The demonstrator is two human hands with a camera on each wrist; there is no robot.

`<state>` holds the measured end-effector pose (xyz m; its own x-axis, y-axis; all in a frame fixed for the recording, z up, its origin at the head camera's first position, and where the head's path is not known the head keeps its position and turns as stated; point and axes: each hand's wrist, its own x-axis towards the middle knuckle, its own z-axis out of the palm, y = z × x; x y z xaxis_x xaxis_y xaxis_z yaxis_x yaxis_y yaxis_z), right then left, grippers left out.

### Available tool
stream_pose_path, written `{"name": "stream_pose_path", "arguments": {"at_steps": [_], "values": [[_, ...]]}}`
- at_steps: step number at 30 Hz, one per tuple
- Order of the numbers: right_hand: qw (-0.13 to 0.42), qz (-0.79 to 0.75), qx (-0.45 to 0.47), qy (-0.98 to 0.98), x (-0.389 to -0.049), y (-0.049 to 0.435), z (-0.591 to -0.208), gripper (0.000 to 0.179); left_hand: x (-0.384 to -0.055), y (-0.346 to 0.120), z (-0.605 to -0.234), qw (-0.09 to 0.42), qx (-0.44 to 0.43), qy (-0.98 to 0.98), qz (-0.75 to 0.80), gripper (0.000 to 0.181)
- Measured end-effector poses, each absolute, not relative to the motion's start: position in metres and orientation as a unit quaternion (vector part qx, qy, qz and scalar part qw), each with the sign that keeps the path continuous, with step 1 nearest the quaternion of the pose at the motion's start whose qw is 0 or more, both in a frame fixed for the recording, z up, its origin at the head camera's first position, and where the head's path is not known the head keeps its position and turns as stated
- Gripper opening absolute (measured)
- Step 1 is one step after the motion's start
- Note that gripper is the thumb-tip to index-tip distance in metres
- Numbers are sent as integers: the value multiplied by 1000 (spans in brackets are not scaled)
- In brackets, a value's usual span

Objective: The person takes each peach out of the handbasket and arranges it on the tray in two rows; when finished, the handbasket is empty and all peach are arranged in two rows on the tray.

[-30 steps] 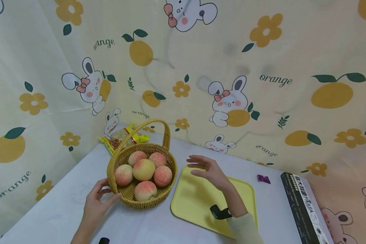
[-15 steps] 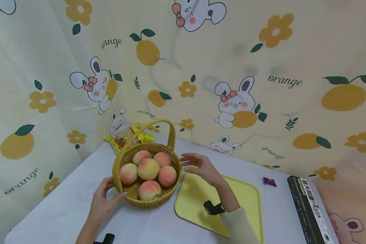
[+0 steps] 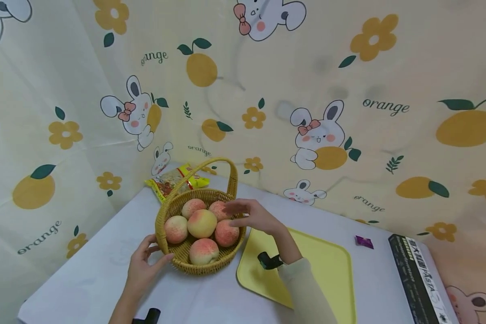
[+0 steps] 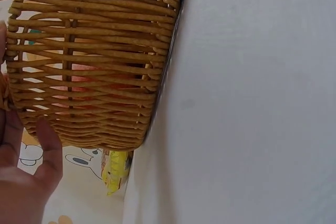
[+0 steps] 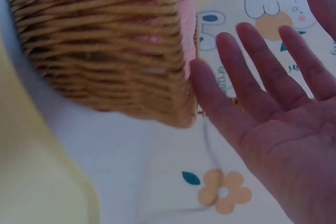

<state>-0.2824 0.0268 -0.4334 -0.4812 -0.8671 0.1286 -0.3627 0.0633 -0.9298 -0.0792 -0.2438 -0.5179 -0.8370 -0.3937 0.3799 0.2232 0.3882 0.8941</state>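
Note:
A woven wicker basket point(image 3: 200, 269) with a tall arched handle stands on the white table, holding several peaches point(image 3: 202, 223) in red and yellow tones. My left hand point(image 3: 142, 270) holds the basket's left side near the foot of the handle; in the left wrist view its thumb point(image 4: 50, 150) lies against the weave and the other fingers reach the rim. Over the basket's right rim is my right hand point(image 3: 256, 217), fingers spread and nothing in them, overlapping the right-hand peaches. The right wrist view shows that palm point(image 5: 294, 140) with its fingers loosely extended beside the rim.
A yellow tray point(image 3: 328, 265) lies right of the basket, partly under my right forearm. Behind the basket is a yellow snack bag point(image 3: 162, 186). Farther right are a small purple packet point(image 3: 364, 242) and a long black-and-white pasta box point(image 3: 419, 279). A printed curtain point(image 3: 267, 90) backs the table.
My right hand has moved left from above the tray to over the basket's right rim. The left hand keeps its place on the basket. The head view has shifted slightly.

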Motion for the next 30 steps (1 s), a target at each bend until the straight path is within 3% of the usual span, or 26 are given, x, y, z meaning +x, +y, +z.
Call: {"name": "stream_pose_path", "arguments": {"at_steps": [18, 30], "values": [[305, -475, -486, 667, -295, -30, -429, 54, -76, -244, -516, 288, 51, -778, -556, 49], [315, -405, -501, 697, -296, -55, -428, 56, -78, -242, -518, 271, 65, -774, -568, 49]]}}
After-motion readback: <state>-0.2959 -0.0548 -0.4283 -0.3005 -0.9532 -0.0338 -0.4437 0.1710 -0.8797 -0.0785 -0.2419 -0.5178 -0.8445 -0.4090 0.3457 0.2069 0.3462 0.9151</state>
